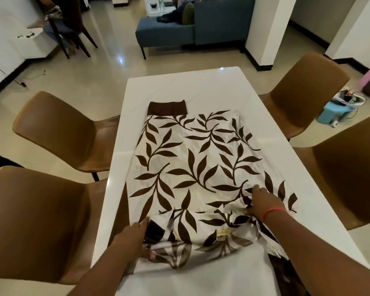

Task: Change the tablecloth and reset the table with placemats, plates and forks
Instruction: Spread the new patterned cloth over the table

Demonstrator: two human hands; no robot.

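A white tablecloth (192, 159) printed with brown leaves lies partly folded on the white table (201, 88). A plain brown end of it pokes out at the far side. Its near edge is bunched and folded back. My left hand (132, 238) grips the near left corner of the cloth. My right hand (263, 201) holds a gathered fold at the near right, fingers reaching over the fabric. A red band sits on that wrist. No placemats, plates or forks are in view.
Two brown chairs (58, 133) stand along the left side and two more brown chairs (308, 90) along the right. A blue sofa (179, 28) with a person on it is beyond the table. A small blue stool (333, 112) stands on the floor at the right.
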